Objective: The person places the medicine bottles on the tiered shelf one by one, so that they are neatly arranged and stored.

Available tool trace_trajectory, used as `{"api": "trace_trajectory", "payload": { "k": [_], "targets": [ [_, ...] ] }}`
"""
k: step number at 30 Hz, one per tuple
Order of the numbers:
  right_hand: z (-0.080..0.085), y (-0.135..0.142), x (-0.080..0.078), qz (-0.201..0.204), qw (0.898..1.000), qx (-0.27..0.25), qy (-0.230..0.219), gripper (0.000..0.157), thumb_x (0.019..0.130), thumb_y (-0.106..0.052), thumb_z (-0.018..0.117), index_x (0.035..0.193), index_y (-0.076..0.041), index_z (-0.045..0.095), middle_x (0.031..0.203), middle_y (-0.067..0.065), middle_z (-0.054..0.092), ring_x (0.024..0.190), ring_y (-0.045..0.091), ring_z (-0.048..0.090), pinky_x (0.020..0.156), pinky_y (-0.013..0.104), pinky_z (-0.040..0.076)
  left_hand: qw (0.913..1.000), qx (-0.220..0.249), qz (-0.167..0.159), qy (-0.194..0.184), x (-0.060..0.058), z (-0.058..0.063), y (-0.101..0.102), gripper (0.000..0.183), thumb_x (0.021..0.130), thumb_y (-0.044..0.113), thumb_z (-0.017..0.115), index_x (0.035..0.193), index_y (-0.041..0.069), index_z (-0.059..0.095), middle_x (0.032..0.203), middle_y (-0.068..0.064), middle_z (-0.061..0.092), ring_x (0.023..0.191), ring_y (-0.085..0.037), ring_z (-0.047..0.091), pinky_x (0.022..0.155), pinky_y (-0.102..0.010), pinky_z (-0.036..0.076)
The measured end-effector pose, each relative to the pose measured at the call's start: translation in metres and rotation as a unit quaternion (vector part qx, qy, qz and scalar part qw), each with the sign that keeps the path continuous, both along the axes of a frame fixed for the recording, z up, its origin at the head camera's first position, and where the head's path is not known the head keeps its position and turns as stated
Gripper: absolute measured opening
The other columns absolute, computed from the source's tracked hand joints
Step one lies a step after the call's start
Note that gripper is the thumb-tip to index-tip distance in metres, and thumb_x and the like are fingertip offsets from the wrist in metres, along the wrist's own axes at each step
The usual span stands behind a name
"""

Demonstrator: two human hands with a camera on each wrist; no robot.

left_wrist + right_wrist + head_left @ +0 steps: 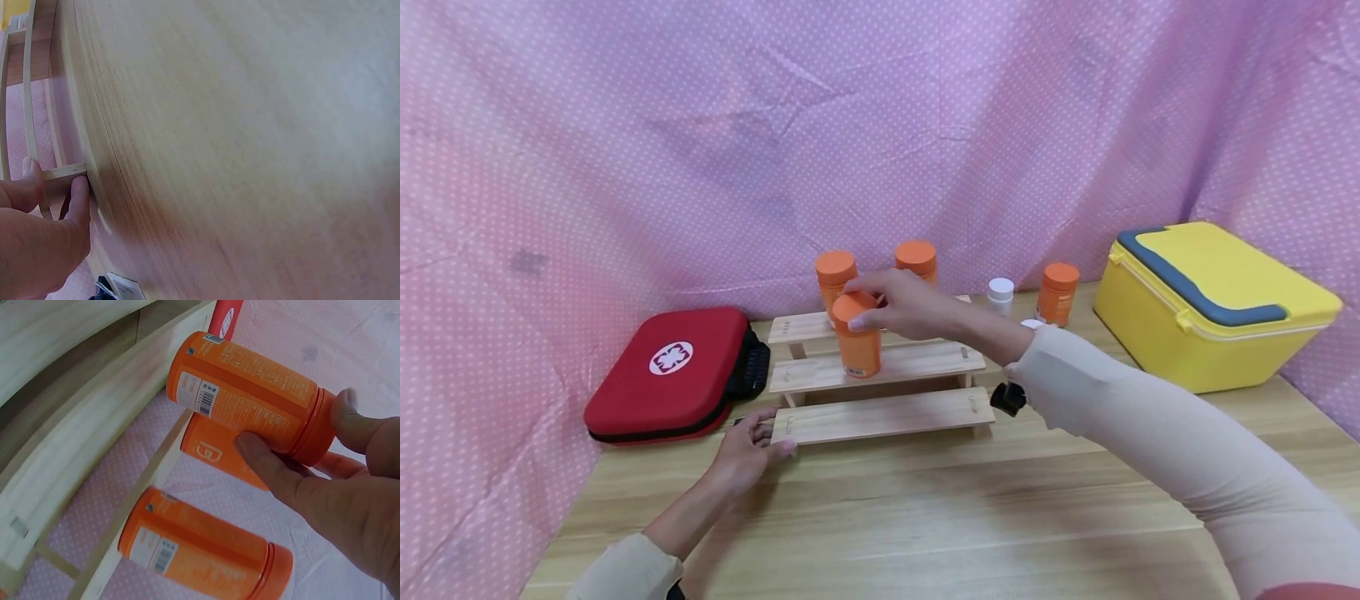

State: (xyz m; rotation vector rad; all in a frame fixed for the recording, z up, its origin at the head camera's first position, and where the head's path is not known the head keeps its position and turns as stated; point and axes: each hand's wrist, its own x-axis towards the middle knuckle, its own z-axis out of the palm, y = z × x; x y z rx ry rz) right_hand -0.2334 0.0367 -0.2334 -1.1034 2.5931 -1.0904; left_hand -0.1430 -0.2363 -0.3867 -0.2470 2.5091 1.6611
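Observation:
A three-tier wooden step rack [887,415] stands on the table. My right hand [913,305] holds an orange bottle [859,352] by its orange cap, upright at the middle tier; whether its base touches the board I cannot tell. In the right wrist view, thumb and fingers grip that bottle [250,394] around the cap end. Two more orange bottles stand on the top tier, one at left [835,268] and one further right [917,257]. My left hand [745,457] pinches the left end of the lowest tier, thumb above and fingers below in the left wrist view.
Left of the rack lies a red first-aid case [662,375]. On the right stand a white-capped bottle [1000,293], another orange bottle [1057,296] and a yellow box [1210,308] with a grey handle. A second white cap shows partly behind the right sleeve. Pink dotted cloth [880,125] hangs behind.

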Motion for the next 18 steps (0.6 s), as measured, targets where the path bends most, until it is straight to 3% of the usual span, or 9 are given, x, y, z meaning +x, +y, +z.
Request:
{"api": "trace_trajectory", "payload": {
  "k": [7, 18],
  "targets": [
    [-0.010, -0.018, -0.005, -0.004, 1.000, 0.014, 0.002, 0.044, 0.088, -0.018, 0.072, 0.129, -0.007, 0.060, 0.112, 0.005, 0.064, 0.100, 0.018, 0.057, 0.087, 0.031, 0.046, 1.0000, -0.003, -0.005, 0.000, 0.000, 0.001, 0.001, 0.062, 0.085, -0.001, 0.070, 0.139, -0.006, 0.039, 0.125, -0.027, 0.057, 0.104, -0.023, 0.059, 0.074, -0.020, 0.051],
    [-0.016, -0.021, -0.009, -0.012, 1.000, 0.022, -0.005, 0.038, 0.087, -0.024, 0.073, 0.122, -0.011, 0.064, 0.104, 0.001, 0.065, 0.096, 0.016, 0.057, 0.085, 0.030, 0.046, 0.9999, -0.010, -0.007, 0.005, -0.001, 0.001, 0.001, 0.063, 0.084, -0.003, 0.070, 0.139, -0.007, 0.038, 0.124, -0.028, 0.057, 0.103, -0.023, 0.059, 0.074, -0.020, 0.051]
  ]
}}
